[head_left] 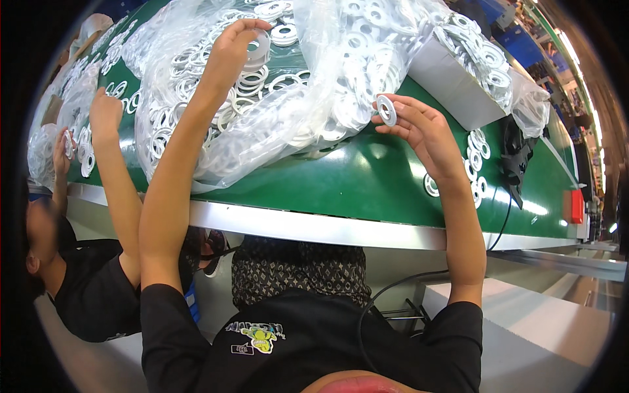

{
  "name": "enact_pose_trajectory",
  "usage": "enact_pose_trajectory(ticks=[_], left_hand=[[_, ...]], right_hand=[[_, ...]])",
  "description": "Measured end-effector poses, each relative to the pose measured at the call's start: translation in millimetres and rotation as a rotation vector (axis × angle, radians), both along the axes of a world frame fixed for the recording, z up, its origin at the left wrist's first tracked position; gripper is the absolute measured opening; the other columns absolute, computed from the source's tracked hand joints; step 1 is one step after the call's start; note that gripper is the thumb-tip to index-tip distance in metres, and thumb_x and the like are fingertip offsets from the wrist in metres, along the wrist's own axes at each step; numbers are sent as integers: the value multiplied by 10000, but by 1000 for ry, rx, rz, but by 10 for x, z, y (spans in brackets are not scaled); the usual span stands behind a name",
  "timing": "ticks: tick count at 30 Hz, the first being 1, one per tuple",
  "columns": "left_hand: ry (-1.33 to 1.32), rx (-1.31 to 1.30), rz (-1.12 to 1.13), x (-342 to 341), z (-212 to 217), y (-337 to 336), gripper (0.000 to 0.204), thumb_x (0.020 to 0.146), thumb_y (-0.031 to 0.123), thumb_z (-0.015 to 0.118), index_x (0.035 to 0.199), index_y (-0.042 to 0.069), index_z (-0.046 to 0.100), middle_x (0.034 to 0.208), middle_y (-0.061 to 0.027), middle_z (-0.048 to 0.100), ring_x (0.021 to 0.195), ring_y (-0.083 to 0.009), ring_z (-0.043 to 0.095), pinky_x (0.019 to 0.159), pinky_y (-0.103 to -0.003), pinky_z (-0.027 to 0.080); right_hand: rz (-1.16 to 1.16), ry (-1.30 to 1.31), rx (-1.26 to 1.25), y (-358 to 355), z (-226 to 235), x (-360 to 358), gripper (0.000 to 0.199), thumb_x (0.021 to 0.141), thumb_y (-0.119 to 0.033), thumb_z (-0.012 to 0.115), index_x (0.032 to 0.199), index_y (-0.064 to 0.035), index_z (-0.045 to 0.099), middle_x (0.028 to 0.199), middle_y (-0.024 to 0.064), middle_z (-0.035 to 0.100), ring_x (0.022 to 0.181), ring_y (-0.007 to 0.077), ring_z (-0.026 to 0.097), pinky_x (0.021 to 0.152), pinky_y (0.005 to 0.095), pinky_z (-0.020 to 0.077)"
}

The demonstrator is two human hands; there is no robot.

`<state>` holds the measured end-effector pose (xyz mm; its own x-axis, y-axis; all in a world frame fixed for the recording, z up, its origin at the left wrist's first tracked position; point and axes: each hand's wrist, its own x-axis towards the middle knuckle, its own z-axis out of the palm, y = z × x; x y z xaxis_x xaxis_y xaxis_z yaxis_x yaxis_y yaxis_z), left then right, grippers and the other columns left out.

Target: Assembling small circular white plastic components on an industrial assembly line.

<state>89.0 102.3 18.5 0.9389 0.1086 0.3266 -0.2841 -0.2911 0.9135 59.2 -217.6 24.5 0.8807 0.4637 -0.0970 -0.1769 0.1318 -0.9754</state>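
My left hand (230, 49) reaches far over the green table and pinches a flat white ring (260, 51) above the heap. Beneath it, many loose white rings (252, 80) lie on and among see-through plastic bags (262, 134). Off to the right, my right hand (422, 131) holds a smaller white ring (386, 111) upright between thumb and fingers, its round hole showing. That ring is above the table, apart from the bagged rings to its left.
A white box (452, 85) heaped with rings stands at the back right. Several rings (477, 157) lie beyond my right wrist, near a black bundle (516, 157) with a cable. At the left, a co-worker's arm (111, 144) reaches over the table. A metal edge (314, 223) runs along the front.
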Motion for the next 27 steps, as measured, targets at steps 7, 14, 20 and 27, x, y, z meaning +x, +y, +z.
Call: enact_pose_trajectory(ticks=[7, 14, 20, 27], left_hand=[[73, -716, -115, -13, 40, -13, 330, 925, 86, 472, 1252, 62, 508, 1134, -35, 520, 949, -152, 473, 978, -332, 354], [267, -1124, -512, -281, 224, -290, 283, 969, 130, 414, 1225, 15, 457, 999, -99, 527, 838, -177, 518, 795, -324, 447], [454, -1150, -554, -500, 303, -586, 279, 937, 223, 486, 1128, 19, 474, 959, -120, 506, 734, -170, 478, 576, -260, 404], [741, -932, -460, -669, 76, -1035, 393, 977, 277, 389, 1221, -14, 491, 1141, -163, 594, 1010, -239, 604, 798, -370, 534]], right_hand=[[-76, -93, -43, 45, -9, -72, 346, 933, -129, 530, 1203, 87, 517, 1134, 177, 604, 1054, 254, 606, 954, 350, 475], [-92, -165, 42, 15, -121, -33, 361, 909, -183, 606, 1186, 45, 564, 1019, 128, 650, 938, 166, 635, 850, 262, 506], [-150, -434, -57, 93, -26, -105, 331, 896, -161, 621, 1176, 10, 576, 1047, 74, 640, 903, 119, 600, 820, 248, 488], [-326, -1192, -335, 171, 107, -303, 391, 718, -89, 762, 1089, -46, 646, 1053, 124, 631, 973, 245, 606, 823, 311, 498]])
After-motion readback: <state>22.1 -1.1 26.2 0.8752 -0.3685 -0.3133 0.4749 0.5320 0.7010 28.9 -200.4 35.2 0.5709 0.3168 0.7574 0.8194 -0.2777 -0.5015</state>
